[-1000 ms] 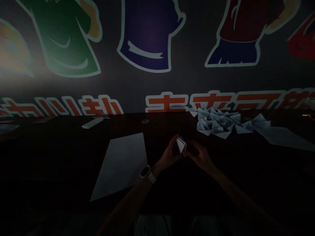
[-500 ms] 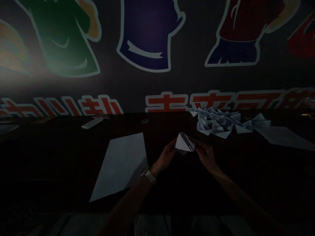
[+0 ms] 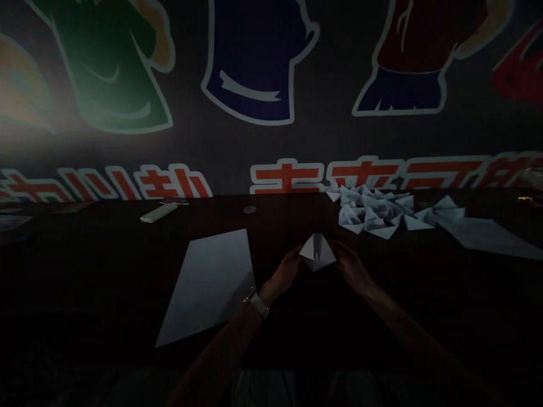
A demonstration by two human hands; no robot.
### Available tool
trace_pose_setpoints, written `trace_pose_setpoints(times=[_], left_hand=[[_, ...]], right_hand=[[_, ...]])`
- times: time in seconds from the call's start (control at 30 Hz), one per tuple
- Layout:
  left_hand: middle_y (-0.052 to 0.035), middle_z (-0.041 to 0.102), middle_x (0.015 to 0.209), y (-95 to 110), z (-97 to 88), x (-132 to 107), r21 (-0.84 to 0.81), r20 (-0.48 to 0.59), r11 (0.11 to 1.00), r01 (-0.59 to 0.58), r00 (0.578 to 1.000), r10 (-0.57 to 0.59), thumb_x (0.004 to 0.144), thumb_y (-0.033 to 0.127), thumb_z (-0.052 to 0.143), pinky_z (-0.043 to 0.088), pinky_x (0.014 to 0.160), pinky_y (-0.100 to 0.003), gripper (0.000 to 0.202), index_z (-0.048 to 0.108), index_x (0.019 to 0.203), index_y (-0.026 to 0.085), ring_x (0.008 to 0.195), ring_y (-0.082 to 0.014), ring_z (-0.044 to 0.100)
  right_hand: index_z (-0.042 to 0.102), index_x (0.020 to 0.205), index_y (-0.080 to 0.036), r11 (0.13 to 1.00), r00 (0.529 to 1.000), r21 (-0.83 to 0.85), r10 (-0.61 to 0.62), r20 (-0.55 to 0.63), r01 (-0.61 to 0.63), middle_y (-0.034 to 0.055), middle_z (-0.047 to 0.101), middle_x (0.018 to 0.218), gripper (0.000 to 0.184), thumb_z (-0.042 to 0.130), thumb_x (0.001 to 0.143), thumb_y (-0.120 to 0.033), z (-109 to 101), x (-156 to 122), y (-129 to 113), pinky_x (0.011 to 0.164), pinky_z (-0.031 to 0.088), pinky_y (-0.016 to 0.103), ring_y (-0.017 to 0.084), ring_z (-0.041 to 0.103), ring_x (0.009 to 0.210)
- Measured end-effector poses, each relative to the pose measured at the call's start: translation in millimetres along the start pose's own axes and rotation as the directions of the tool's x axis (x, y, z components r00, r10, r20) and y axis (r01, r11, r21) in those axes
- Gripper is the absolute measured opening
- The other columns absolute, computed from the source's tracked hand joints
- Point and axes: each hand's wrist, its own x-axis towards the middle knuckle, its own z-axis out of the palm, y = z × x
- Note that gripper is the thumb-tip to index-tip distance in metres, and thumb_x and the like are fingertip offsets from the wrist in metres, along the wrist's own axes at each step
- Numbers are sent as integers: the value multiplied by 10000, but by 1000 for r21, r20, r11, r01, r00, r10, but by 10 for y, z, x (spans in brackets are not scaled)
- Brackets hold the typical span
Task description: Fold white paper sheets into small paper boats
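Because uneven pressure might have crushed it, my left hand (image 3: 287, 271) and right hand (image 3: 351, 269) held the folded paper (image 3: 324, 259) from left and right.

Dark table (image 3: 106, 271), white sheet (image 3: 210, 282), heaped folded papers (image 3: 373, 209), small disc (image 3: 250, 209)

Folded white paper (image 3: 318, 259), peak upward, seemingly spread open, held between the hands (image 3: 287, 271).
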Motion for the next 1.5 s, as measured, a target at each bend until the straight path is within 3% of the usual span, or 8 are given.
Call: trace_pose_setpoints(times=[0.17,0.43,0.67,0.8,0.97,1.13,1.33,1.5], left_hand=[[-68,682,938,-6,81,-43,87,-109,994,-62,991,71,739,331,629,422,852,-313,301,672,966,139,927,-206,596],[-51,686,809,-61,108,-19,327,-104,945,-7,994,43,627,361,750,451,721,-263,328,678,825,110,793,-190,600],[-68,670,764,-65,79,-30,29,-114,995,98,989,-94,550,410,786,487,709,-303,411,673,777,88,708,-179,614],[-82,670,749,-63,81,-37,62,-104,994,94,991,-87,590,448,758,490,724,-324,416,670,766,81,726,-197,624],[-65,675,755,-74,90,-43,181,-143,981,63,989,-37,609,390,749,486,696,-299,351,677,779,92,691,-176,615],[-77,681,782,-32,113,-57,239,-72,970,53,997,-37,642,364,720,490,719,-314,329,691,817,87,718,-192,623],[-34,691,746,-54,130,-70,506,11,863,-6,1000,1,703,221,625,478,672,-285,182,711,832,125,724,-196,611],[-44,703,867,-77,175,-82,563,8,822,-86,995,99,663,109,603,474,775,-315,267,698,911,136,837,-222,618]], right_hand=[[563,1178,-213,990,988,-88,-98,118,108,74,618,1172,500,604,722,-414,121,-52,-21,809,496,368,257,587,1018],[702,890,-165,916,986,-369,-129,102,158,53,711,879,351,604,732,-464,120,-17,67,788,480,360,267,636,871],[707,772,-160,902,997,-425,-67,21,70,26,687,707,367,579,727,-502,68,-6,67,650,474,314,227,626,710],[672,705,-159,871,995,-481,-94,39,101,25,668,679,338,570,744,-479,60,-6,81,613,460,287,204,606,679],[671,857,-150,911,997,-407,-39,65,62,43,695,800,349,639,668,-442,58,13,126,653,488,303,231,627,766],[694,793,-164,922,1000,-388,0,-19,-7,52,708,770,290,605,677,-414,64,2,75,658,499,339,260,643,762],[699,886,-171,929,990,-352,-135,-34,115,52,713,823,287,555,710,-346,41,-22,-9,671,497,340,257,647,781],[713,793,-191,918,970,-333,-240,-40,213,50,699,784,200,579,711,-315,58,-39,5,633,484,321,237,640,743]])
